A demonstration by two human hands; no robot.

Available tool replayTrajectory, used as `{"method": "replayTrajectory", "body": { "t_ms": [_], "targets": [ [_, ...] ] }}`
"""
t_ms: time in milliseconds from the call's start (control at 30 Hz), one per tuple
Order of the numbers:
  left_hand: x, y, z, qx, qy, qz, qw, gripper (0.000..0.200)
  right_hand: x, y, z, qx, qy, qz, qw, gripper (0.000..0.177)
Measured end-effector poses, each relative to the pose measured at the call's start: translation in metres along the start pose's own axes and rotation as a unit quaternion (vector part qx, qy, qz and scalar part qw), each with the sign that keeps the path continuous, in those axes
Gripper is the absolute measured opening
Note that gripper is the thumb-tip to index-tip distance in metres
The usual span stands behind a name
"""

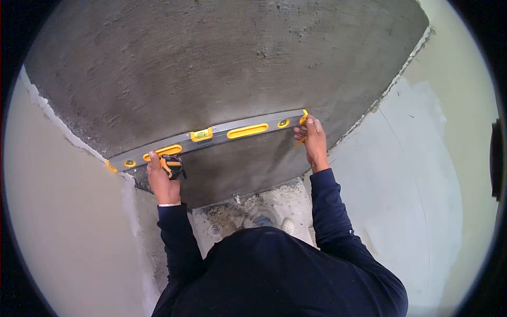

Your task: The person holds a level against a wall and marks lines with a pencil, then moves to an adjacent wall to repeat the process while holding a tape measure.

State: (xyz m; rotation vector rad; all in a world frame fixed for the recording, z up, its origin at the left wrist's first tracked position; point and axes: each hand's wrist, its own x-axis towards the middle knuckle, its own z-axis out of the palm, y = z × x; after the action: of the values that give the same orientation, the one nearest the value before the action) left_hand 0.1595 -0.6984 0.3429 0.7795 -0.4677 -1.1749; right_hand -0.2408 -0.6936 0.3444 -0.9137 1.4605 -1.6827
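A long grey spirit level with yellow end caps and yellow-framed vials lies against the grey cement wall, its right end higher in view than its left. My left hand is closed near the left part, thumb on the yellow grip slot, with a black and orange tape measure held in the same hand. At the right end, my right hand pinches the level by its yellow cap. A thin orange stick, perhaps a pencil, pokes out from its fingers. The fingers of my left hand are partly hidden.
Smooth pale walls flank the cement panel, on the left and on the right, with rough white edges where they meet. Below is a dusty, stained floor with a light shoe showing.
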Motion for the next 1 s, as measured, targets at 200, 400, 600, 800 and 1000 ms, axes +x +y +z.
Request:
{"method": "replayTrajectory", "body": {
  "t_ms": [200, 400, 600, 800, 1000],
  "targets": [
    [0.002, -0.001, -0.003, 0.000, -0.012, 0.004, 1.000, 0.034, 0.000, -0.002, 0.003, 0.005, 0.006, 0.002, 1.000, 0.040],
    [-0.001, 0.001, 0.001, 0.006, -0.011, 0.008, 1.000, 0.036, 0.001, -0.001, 0.001, 0.004, -0.003, -0.001, 1.000, 0.041],
    [-0.005, 0.003, 0.007, 0.025, 0.006, 0.009, 1.000, 0.037, 0.004, 0.002, -0.002, 0.008, -0.016, 0.000, 1.000, 0.042],
    [-0.004, 0.001, 0.005, 0.032, 0.010, 0.022, 0.999, 0.036, 0.001, 0.001, -0.008, -0.015, -0.021, -0.013, 1.000, 0.048],
    [0.004, -0.011, -0.007, 0.014, 0.027, 0.039, 0.999, 0.036, -0.018, 0.009, -0.040, -0.152, 0.117, -0.026, 0.981, 0.077]
  ]
}}
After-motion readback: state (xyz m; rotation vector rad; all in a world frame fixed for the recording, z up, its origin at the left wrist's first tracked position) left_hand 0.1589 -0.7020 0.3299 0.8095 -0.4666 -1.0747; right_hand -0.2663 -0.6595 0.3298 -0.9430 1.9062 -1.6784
